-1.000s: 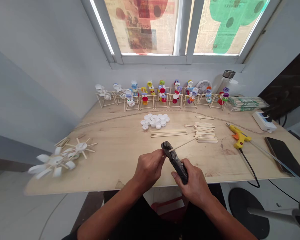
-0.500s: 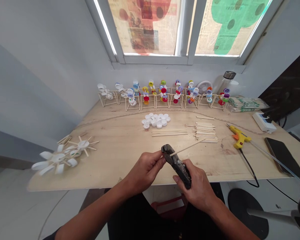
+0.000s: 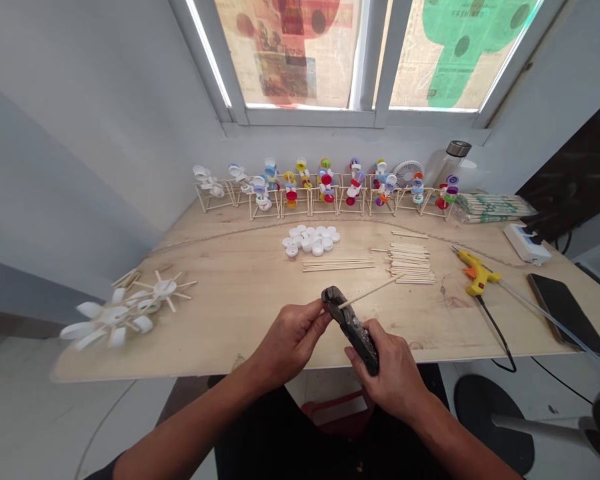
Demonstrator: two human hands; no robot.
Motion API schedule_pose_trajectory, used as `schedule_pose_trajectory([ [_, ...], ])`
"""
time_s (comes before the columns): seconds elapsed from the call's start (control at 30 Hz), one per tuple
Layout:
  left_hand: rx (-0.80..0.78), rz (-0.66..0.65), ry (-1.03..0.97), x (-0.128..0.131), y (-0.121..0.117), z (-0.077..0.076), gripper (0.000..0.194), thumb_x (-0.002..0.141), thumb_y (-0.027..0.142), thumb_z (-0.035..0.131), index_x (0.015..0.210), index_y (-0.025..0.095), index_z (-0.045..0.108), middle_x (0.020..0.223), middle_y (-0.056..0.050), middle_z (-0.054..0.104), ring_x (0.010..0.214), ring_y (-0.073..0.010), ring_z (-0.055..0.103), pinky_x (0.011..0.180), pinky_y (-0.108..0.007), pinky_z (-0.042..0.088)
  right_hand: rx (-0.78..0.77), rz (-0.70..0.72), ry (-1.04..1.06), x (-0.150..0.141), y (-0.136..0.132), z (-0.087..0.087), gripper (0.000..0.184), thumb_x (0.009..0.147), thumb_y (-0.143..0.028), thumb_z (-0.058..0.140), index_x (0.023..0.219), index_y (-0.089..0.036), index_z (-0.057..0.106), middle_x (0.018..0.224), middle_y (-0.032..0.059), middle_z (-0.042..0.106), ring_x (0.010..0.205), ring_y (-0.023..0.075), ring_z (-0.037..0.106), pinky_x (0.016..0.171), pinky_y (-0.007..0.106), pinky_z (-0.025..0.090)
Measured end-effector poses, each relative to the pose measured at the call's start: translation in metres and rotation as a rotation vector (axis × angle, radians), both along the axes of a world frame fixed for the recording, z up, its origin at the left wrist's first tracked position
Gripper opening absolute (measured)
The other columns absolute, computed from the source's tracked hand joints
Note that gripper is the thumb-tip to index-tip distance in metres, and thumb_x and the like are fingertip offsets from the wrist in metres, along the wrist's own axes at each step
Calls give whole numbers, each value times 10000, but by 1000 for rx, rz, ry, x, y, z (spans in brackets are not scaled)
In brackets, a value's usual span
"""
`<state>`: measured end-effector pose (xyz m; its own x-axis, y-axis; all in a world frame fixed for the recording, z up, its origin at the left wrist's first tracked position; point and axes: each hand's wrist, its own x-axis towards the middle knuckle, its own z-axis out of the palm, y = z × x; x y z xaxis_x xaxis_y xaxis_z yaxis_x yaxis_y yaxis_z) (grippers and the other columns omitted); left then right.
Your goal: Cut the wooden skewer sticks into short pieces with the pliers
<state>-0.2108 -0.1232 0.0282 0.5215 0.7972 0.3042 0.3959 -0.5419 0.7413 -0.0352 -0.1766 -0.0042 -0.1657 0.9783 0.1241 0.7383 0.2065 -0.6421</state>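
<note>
My right hand (image 3: 393,367) is wrapped round the handles of dark cutting pliers (image 3: 359,337), held above the table's front edge. A thin wooden stick (image 3: 373,292) passes through the jaws and points up to the right. My left hand (image 3: 297,337) pinches the stick's near end close against the jaws; that end is mostly hidden by the fingers. Beyond the pliers lie a row of long sticks (image 3: 337,265) and a stack of shorter sticks (image 3: 410,262). White bottle caps (image 3: 311,240) sit in a cluster behind them.
Wheels of white loops and sticks (image 3: 115,317) lie at the table's left end. Small stick frames with coloured caps (image 3: 325,195) line the back. On the right are a yellow glue gun (image 3: 477,272), a phone (image 3: 567,310), a power strip (image 3: 527,243) and bagged sticks (image 3: 495,208).
The view has shifted very slightly. Both hands, the pliers and the stick keep nearly the same pose.
</note>
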Motion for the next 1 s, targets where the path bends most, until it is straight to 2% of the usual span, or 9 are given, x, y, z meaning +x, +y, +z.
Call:
schedule_pose_trajectory([
  [0.1, 184, 82, 52, 3, 2, -7, 202, 872, 195, 361, 691, 172, 447, 507, 57, 368, 422, -65, 348, 435, -187, 272, 7, -40, -17, -2, 3, -3, 154, 789, -361, 466, 785, -214, 420, 562, -32, 530, 488, 146, 517, 475, 221, 312],
  [0.3, 679, 354, 257, 8, 6, -29, 123, 844, 172, 429, 888, 148, 541, 539, 22, 480, 478, -96, 455, 476, -214, 304, -60, -72, 20, -6, 7, -3, 159, 781, -365, 483, 753, -215, 435, 522, -48, 496, 459, 133, 481, 466, 220, 297],
  [0.4, 781, 376, 294, 9, 7, -36, 134, 835, 158, 450, 927, 144, 547, 500, 35, 460, 439, -92, 429, 458, -223, 280, -92, -73, 40, -6, 7, -2, 158, 778, -364, 488, 756, -216, 437, 525, -50, 484, 466, 134, 476, 474, 223, 302],
  [0.47, 724, 334, 255, 10, 8, -37, 127, 839, 150, 438, 906, 145, 546, 506, 34, 471, 438, -90, 437, 453, -217, 286, -97, -69, 49, -5, 7, -3, 153, 773, -360, 492, 772, -215, 441, 535, -48, 491, 475, 138, 482, 479, 225, 307],
  [0.6, 472, 210, 118, 9, 6, -29, 154, 859, 161, 387, 823, 156, 536, 518, 36, 469, 430, -79, 434, 447, -197, 302, -89, -57, 70, -2, 6, -4, 156, 764, -353, 500, 816, -212, 460, 573, -38, 523, 503, 144, 505, 487, 225, 318],
  [0.77, 120, 71, 8, 3, 5, -15, 198, 866, 195, 373, 712, 164, 494, 507, 54, 376, 428, -64, 351, 439, -186, 279, -88, -38, 75, 0, 5, -3, 156, 761, -342, 505, 831, -211, 457, 621, -28, 546, 536, 149, 515, 507, 229, 333],
  [0.9, -187, -49, -65, -3, 8, -7, 260, 875, 284, 370, 678, 159, 484, 516, 57, 278, 447, -60, 265, 420, -182, 240, -85, -15, 77, 1, 4, -1, 156, 757, -329, 514, 846, -211, 462, 650, -27, 559, 554, 145, 516, 517, 228, 348],
  [1.0, -334, -134, -100, -6, 11, -4, 295, 872, 342, 363, 697, 150, 502, 533, 52, 250, 471, -65, 243, 419, -181, 232, -70, -4, 79, 1, 3, -2, 157, 750, -319, 518, 852, -211, 468, 663, -23, 570, 565, 145, 524, 524, 228, 358],
])
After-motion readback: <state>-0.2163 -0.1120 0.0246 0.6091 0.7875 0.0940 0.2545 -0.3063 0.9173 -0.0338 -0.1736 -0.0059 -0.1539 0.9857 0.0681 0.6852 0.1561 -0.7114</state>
